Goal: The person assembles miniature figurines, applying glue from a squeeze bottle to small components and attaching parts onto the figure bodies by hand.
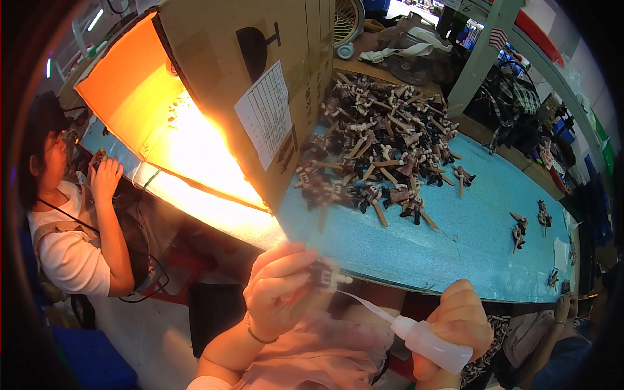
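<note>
Near the front edge of the blue tabletop, my left hand point(276, 289) pinches a small toy figure point(327, 275) with a dark body and pale limbs, partly blurred. My right hand point(458, 322) is wrapped round a white squeeze bottle point(434, 344), tilted with its long thin nozzle point(367, 305) pointing up and left. The nozzle's tip comes close to the figure; whether it touches cannot be made out. Beyond my hands lies a large heap of similar brown and black figures point(390, 140), many with tan, blade-like pieces sticking out.
A cardboard box point(227, 39) stands on the blue table point(364, 240) at left, its other side brightly lit orange. A few single figures point(520, 231) lie at right. One person point(78, 253) sits at far left; another person's arm point(552, 338) shows at lower right. A fan point(348, 23) stands behind.
</note>
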The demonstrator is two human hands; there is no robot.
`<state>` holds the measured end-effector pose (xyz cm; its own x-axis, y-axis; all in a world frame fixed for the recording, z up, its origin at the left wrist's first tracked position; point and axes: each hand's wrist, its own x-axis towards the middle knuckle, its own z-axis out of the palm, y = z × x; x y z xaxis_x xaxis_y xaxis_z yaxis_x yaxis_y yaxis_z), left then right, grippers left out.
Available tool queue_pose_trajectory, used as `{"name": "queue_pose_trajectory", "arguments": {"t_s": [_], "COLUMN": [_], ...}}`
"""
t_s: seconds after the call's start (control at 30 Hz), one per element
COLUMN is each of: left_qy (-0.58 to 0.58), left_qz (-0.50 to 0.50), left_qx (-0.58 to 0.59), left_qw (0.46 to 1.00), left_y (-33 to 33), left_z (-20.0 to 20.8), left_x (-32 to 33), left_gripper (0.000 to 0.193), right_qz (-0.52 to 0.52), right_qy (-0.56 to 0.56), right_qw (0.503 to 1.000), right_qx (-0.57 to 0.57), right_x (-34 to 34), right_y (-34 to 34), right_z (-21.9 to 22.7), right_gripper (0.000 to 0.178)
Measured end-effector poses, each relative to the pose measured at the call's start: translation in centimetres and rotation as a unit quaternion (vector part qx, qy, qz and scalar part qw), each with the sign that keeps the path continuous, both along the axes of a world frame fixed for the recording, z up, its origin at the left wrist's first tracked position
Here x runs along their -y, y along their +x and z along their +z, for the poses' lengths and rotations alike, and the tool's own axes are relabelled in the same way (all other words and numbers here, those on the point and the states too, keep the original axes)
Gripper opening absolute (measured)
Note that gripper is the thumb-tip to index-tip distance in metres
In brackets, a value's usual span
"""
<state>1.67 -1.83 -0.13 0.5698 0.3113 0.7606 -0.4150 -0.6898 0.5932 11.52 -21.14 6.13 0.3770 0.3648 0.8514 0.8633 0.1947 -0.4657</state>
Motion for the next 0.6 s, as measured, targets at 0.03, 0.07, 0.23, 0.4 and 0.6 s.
{"name": "queue_pose_trajectory", "arguments": {"t_s": [0.03, 0.07, 0.23, 0.4, 0.6], "left_qy": [-0.006, -0.012, -0.083, -0.181, -0.2], "left_qz": [-0.004, -0.006, -0.062, -0.13, -0.148], "left_qx": [-0.001, -0.003, 0.008, 0.035, 0.021], "left_qw": [1.0, 1.0, 0.995, 0.974, 0.968], "left_y": [0.1, 0.0, 0.2, 0.5, 0.3], "left_z": [0.1, 0.1, -0.2, -0.6, -0.2], "left_x": [0.1, 0.0, -0.2, 0.0, 0.2], "left_gripper": [0.042, 0.04, 0.035, 0.033, 0.034], "right_qz": [0.01, 0.011, -0.042, -0.054, -0.043], "right_qy": [0.006, 0.006, 0.041, 0.061, 0.019], "right_qw": [1.0, 1.0, 0.998, 0.996, 0.999], "right_qx": [0.006, 0.005, -0.031, -0.023, -0.016], "right_x": [0.0, -0.1, -0.1, -0.8, -0.8], "right_y": [0.0, -0.2, -0.6, -0.4, -0.3], "right_z": [0.1, 0.0, -0.7, -0.8, -0.2], "right_gripper": [0.041, 0.041, 0.051, 0.054, 0.055]}}
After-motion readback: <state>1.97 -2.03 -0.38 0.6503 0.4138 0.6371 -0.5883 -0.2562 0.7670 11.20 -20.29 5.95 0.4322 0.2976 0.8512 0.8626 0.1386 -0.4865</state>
